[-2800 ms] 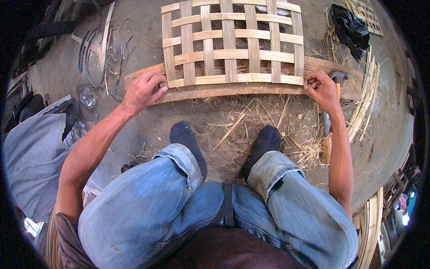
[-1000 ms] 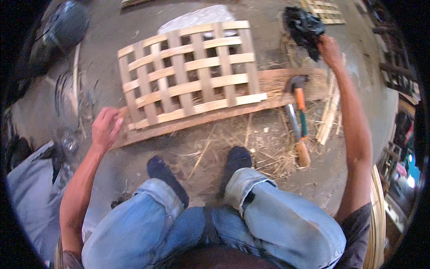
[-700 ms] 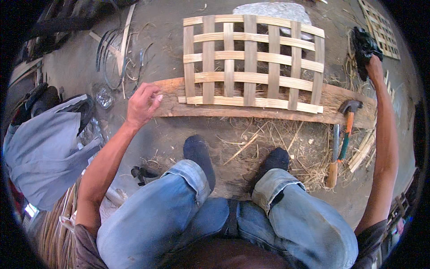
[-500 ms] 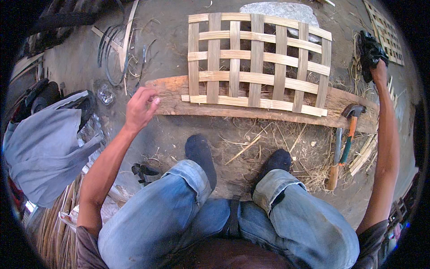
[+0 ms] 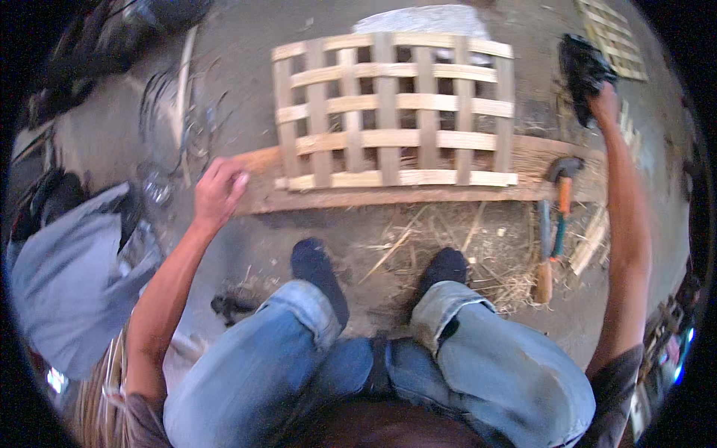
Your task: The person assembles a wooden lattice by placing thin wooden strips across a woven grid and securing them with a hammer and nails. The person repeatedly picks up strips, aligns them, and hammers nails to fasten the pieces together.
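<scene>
My left hand (image 5: 219, 196) hovers at the left end of a long wooden plank (image 5: 261, 200), its fingers loosely curled and a little apart, with nothing seen in them. Out at the far right, my right hand (image 5: 605, 103) is closed on a crumpled black plastic bag (image 5: 582, 71). Between the hands, a woven lattice panel of flat pale strips (image 5: 385, 112) rests on the plank, its far side over a pale stone slab (image 5: 426, 19). Motion blurs the picture somewhat.
A hammer (image 5: 562, 194) with an orange and green handle leans at the plank's right end, beside a wooden-handled tool (image 5: 543, 280). Strip shavings (image 5: 515, 265) litter the floor. Another lattice panel (image 5: 616, 41) lies far right. Grey cloth (image 5: 71, 261) hangs at left.
The whole view has shifted, so the panel and plank appear further left. My right hand keeps its hold on the black bag. My left hand stays near the plank's left end.
</scene>
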`<state>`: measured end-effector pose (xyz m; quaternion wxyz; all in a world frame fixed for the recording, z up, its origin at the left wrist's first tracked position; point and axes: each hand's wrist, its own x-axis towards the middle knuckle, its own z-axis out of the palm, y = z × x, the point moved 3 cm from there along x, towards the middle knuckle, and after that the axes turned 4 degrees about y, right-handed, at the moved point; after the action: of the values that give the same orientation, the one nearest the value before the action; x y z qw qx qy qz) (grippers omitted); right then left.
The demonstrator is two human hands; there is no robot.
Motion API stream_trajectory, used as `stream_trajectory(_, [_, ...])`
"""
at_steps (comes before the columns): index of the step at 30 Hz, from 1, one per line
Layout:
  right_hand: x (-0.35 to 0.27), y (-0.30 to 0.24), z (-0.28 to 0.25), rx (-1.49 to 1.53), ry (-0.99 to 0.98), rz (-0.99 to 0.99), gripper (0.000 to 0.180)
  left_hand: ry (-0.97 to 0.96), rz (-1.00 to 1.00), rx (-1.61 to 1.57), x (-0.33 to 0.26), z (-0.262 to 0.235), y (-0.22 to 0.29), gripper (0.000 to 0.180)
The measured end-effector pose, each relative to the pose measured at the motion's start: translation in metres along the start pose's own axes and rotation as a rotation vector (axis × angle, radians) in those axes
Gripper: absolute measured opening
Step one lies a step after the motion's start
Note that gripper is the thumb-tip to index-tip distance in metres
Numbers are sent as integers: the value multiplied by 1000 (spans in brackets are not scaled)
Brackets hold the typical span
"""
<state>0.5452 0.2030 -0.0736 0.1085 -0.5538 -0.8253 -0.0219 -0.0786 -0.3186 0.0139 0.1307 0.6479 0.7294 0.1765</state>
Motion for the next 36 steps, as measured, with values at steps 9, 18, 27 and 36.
stream_trajectory(9, [-7, -41, -20, -62, -57, 229, 41, -30, -33, -59, -10, 1, 4, 12])
stream_trajectory(18, [-48, -77, -73, 74, 256, 19, 14, -38, -38, -89, -11, -2, 4, 11])
stream_trajectory(27, [-63, -56, -82, 387, 248, 186, 19, -61, -7, -91, 2, 1, 10, 10])
stream_trajectory(36, [-98, -89, -132, 673, -3, 440, 23, -52, 40, -86, 9, 4, 17, 11])
